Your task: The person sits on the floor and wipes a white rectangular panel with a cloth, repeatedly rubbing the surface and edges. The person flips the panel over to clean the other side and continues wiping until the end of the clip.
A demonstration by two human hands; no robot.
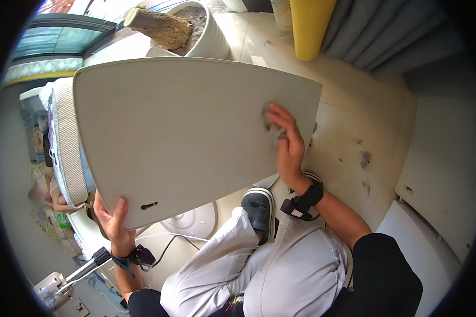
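A large pale panel with rounded corners (190, 130) is tilted up before me, with a dark-edged slot near its lower left. My left hand (115, 222) grips its lower left corner, thumb on the face. At the panel's right part is my right hand (287, 138), slightly blurred, its fingers bent at a small greyish thing (267, 117) that lies against the surface; its kind is unclear, and whether the fingers hold it cannot be told. Both wrists wear black straps with small devices.
Beyond the panel stands a white pot (212, 35) with a cut tree trunk (162, 27). Grey curtains (365, 31) and a yellow column-like object (311, 27) are at the top right. A white round base (194, 222) and cables lie below the panel. A person (55, 194) is at the far left.
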